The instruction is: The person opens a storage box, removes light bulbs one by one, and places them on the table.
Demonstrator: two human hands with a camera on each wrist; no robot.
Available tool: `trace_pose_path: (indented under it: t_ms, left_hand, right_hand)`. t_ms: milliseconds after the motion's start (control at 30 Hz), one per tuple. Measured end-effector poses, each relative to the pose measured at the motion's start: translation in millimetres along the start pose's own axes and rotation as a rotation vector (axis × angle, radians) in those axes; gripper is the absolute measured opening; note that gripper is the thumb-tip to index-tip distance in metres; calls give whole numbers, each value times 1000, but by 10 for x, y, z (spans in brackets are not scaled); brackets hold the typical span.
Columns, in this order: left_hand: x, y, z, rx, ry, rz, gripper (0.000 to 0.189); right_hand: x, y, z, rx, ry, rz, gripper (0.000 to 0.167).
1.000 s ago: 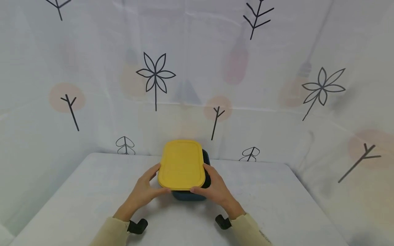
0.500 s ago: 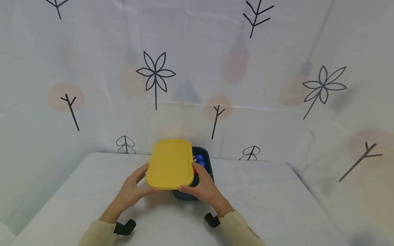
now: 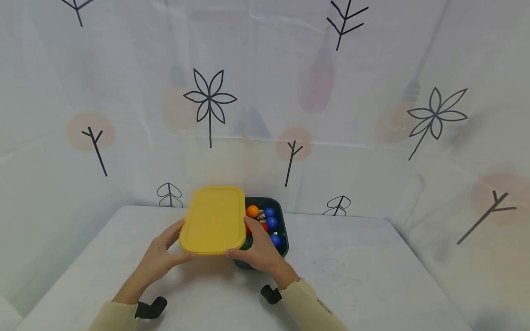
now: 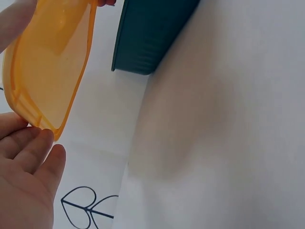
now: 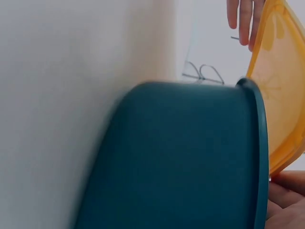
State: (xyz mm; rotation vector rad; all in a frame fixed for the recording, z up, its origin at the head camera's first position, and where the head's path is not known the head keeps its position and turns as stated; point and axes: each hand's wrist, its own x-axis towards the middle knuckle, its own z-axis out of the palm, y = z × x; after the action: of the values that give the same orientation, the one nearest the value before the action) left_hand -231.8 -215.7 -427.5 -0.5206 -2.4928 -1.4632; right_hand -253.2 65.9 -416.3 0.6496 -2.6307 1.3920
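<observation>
A yellow lid [image 3: 215,220] is held up between both hands, flat side up, over the left part of a dark teal box [image 3: 271,201]. My left hand [image 3: 155,259] grips its left edge, thumb at the near corner. My right hand [image 3: 262,253] holds the right edge, its thumb at the near rim, and passes over the box. Inside the box lie several round bulbs with metallic ends: blue [image 3: 272,224], orange [image 3: 252,211], red and dark green. The lid hides the box's left side. In the left wrist view the lid [image 4: 52,67] is apart from the box [image 4: 147,38].
The box stands on a white table [image 3: 352,276] near its back edge. Behind hangs a white cloth [image 3: 256,115] with printed plants. Black wrist mounts [image 3: 152,308] sit below both hands, at the cream sleeves [image 3: 312,305].
Both hands have carried the yellow lid leftward from above the box. The box's right part and the coloured bulbs in it have come into view. The box has barely moved.
</observation>
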Motion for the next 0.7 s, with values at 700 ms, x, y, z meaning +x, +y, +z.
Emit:
trace_pose_path:
  t_ms: [700]
  left_hand:
    - [-151,-135,-523,127,1,-50,96]
  right_hand:
    - [168,-303,427,29,-30,93,98]
